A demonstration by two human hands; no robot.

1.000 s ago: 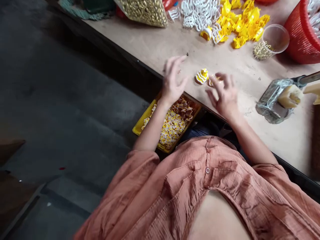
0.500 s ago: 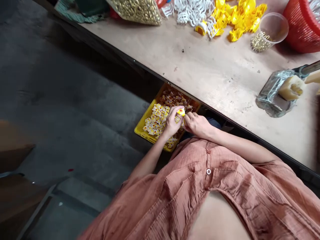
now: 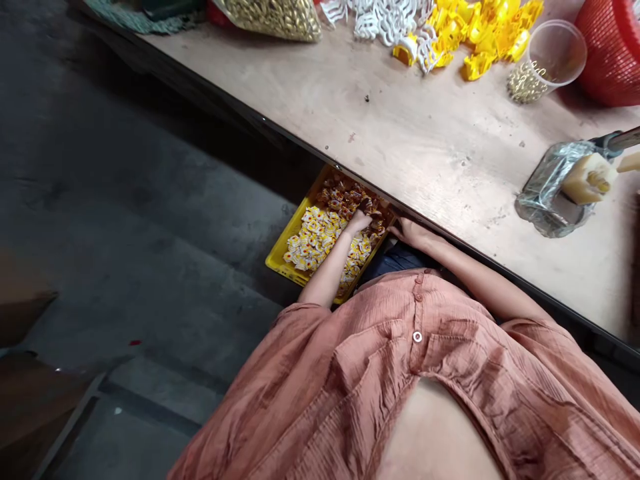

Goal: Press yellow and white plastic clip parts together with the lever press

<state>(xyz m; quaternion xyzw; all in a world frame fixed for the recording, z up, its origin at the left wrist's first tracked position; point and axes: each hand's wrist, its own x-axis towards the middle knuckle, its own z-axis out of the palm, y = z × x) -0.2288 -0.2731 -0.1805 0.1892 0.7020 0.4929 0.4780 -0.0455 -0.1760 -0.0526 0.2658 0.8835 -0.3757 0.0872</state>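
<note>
Half under the table edge is a yellow tray (image 3: 281,259), holding small white-and-yellow pieces (image 3: 313,239) with red dots and, toward its far end, small brown pieces (image 3: 341,193). My left hand (image 3: 359,222) reaches down into the brown pile, its fingers bent around a dark brown piece (image 3: 367,206); the fingertips are partly hidden. At the tray's right side, close under the table edge, my right hand (image 3: 411,233) has its fingers at the rim and seems to grip it.
On the table (image 3: 400,147) lie white curved parts (image 3: 385,20), yellow plastic parts (image 3: 483,33) and a bag of gold beads (image 3: 275,17). A clear cup (image 3: 557,53) with small gold hooks lies beside a red basket (image 3: 607,57). A plastic-wrapped fixture (image 3: 555,190) stands at right.
The white-and-yellow pieces have left my left hand, which has moved into the brown pile. My right hand has parted from it, going right to the tray's side.
</note>
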